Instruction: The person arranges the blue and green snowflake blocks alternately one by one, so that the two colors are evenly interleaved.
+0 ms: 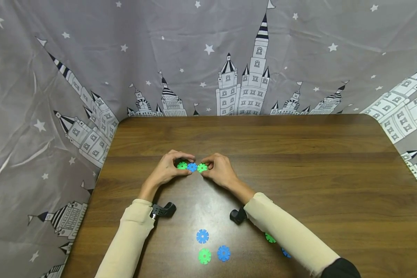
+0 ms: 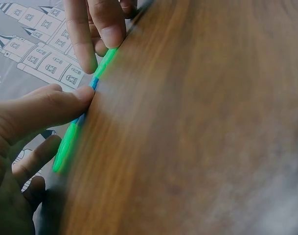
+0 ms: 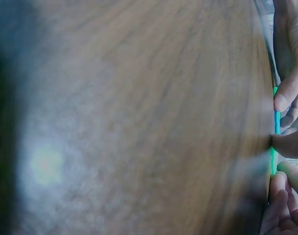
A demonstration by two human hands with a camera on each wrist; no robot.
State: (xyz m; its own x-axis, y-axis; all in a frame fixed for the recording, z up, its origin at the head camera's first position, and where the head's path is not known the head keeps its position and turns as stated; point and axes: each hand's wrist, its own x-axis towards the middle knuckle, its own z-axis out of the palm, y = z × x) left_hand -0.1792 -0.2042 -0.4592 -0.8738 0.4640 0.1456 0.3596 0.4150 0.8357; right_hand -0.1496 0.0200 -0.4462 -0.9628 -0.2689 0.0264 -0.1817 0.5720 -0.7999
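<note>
Three notched plastic discs stand edge to edge in a row between the hands in the head view. At the left end is a green disc, in the middle a blue disc, at the right end another green disc. My left hand curves around the left green disc and pinches the blue one between thumb and fingertips. With thumb and fingers, my right hand grips the right green disc by its edges. The left wrist view shows the row edge-on, the left thumb against the blue part.
Nearer the body on the wooden table lie a blue disc, a green disc and another blue disc. A green disc and a blue disc are partly hidden under the right sleeve. A patterned grey curtain hangs behind.
</note>
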